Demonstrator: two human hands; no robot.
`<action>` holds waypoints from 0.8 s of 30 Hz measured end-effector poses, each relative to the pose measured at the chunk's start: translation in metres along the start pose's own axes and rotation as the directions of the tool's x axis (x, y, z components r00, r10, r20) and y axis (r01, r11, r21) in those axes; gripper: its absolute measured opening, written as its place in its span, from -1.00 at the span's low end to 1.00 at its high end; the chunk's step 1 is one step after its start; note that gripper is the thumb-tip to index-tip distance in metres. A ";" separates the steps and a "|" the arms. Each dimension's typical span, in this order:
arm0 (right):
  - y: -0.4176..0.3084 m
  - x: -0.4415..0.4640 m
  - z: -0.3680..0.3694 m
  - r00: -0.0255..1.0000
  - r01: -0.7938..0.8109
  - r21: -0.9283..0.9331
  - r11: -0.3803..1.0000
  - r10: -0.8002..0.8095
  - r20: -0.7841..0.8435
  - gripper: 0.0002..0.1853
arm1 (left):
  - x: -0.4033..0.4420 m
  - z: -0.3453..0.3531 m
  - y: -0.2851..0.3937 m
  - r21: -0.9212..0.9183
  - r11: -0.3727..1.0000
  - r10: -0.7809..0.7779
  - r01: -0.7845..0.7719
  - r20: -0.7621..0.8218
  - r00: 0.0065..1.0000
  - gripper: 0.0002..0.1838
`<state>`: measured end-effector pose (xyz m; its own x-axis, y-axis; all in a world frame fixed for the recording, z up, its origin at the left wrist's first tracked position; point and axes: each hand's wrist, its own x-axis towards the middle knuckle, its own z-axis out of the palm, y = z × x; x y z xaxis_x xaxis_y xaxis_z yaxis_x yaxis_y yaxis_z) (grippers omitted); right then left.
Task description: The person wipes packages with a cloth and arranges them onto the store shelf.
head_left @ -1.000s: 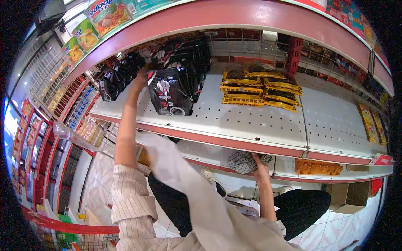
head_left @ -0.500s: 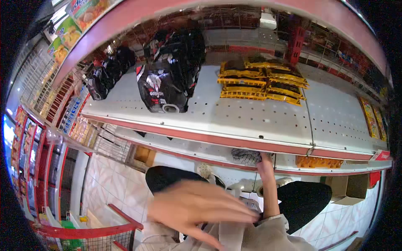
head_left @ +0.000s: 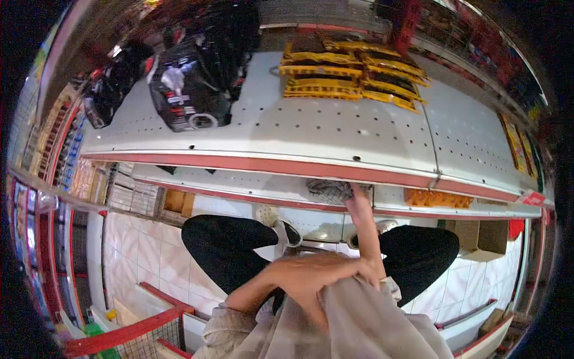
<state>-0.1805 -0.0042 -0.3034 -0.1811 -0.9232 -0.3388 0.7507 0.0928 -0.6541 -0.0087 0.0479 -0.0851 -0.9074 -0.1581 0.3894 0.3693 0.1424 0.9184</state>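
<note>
At the far left of my head view, a red-edged rack (head_left: 116,331) stands low down, and above it black packets (head_left: 107,99) sit at the end of the upper shelf (head_left: 287,128). Just right of them on that shelf, a larger black bag (head_left: 194,90) leans back with more dark packs behind it. Below, I see the left trouser leg (head_left: 224,239), its knee bent towards the shelving, and a light shoe (head_left: 287,233) beside it.

Next comes the left hand (head_left: 323,275), low in front of the chest, against the beige fabric (head_left: 373,311) — I cannot tell whether its fingers are gripping that fabric or only resting on it. Farther forward, a checked cloth (head_left: 329,189) lies bunched on the lower shelf (head_left: 239,184), partly hidden by the upper shelf's edge. The right hand (head_left: 360,209) reaches in there, its fingers closed on the cloth's right side.

Above that, yellow packets (head_left: 356,75) are stacked in two columns on the upper shelf. Rightward, orange packs (head_left: 438,198) line the lower shelf — a cardboard box (head_left: 478,239) sits open beneath — and yellow boxes (head_left: 517,143) stand at the upper shelf's right end.
</note>
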 end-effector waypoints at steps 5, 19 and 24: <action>0.020 0.019 -0.032 0.988 0.146 -0.280 0.949 -0.124 0.096 -0.53 | -0.032 -0.016 -0.011 0.529 0.746 -0.186 0.405 -0.418 0.889 -0.60; -0.008 -0.013 0.013 0.994 -0.073 -0.165 0.984 0.058 -0.094 -0.27 | -0.155 0.022 0.076 0.305 0.033 0.038 0.952 -0.952 0.303 -0.70; -0.023 -0.029 0.033 1.000 0.019 -0.143 0.989 -0.021 -0.012 -0.48 | -0.155 0.029 0.109 0.424 0.161 -0.138 0.891 -0.884 0.446 -0.68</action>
<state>-0.1709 0.0081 -0.2562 -0.2047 -0.9204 -0.3332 0.6483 0.1276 -0.7506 0.1669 0.1162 -0.0476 -0.2784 -0.9542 0.1095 -0.8342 0.2967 0.4648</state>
